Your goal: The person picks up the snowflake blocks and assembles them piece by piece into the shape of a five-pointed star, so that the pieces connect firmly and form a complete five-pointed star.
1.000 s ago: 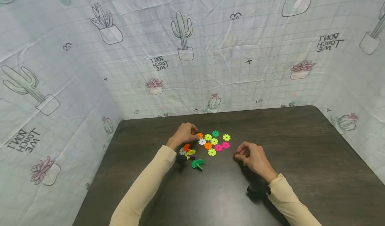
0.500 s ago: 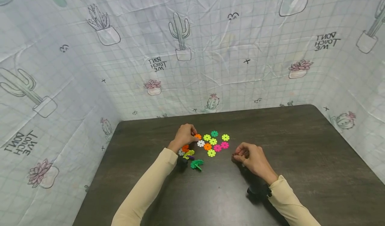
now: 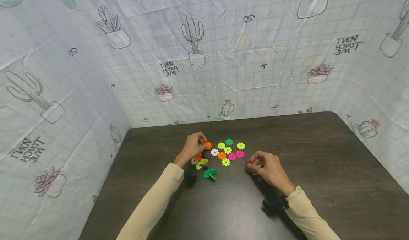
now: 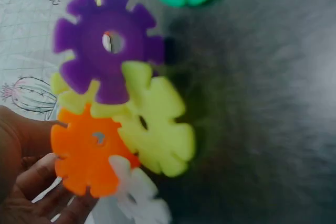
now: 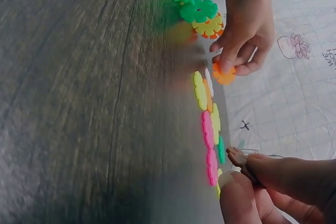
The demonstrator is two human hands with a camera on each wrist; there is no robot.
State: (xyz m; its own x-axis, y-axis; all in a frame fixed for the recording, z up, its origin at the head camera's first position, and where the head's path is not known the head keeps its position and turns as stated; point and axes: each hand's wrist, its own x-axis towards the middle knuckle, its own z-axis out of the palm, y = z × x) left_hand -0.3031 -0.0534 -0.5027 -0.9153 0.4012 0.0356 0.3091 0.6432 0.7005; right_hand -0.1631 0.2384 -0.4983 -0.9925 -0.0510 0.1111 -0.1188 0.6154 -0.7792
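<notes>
In the head view my left hand [image 3: 193, 146] pinches an orange notched plastic disc [image 3: 208, 146] by its edge, at the left end of a group of loose discs. The right wrist view shows that orange disc [image 5: 224, 74] tilted up between thumb and fingers. My right hand [image 3: 268, 165], to the right of the group, pinches a brown disc [image 5: 239, 158] between thumb and forefinger; the fingers cover most of it. Close to my left wrist lies a cluster of interlocked discs, with a purple disc [image 4: 84, 51], a yellow disc [image 4: 157, 124], an orange disc [image 4: 86, 153] and a white disc [image 4: 139, 195].
Loose notched discs lie between the hands, among them a white disc [image 3: 214, 152], a pink disc [image 3: 232, 157], a yellow disc [image 3: 225, 162] and a green disc [image 3: 229, 141]. A joined green piece [image 3: 210, 174] sits nearer. Patterned cloth [image 3: 204, 87] hangs behind the dark table [image 3: 303, 137].
My left hand has drawn the orange disc slightly left, away from the white disc. My right hand stays almost still, holding the brown disc.
</notes>
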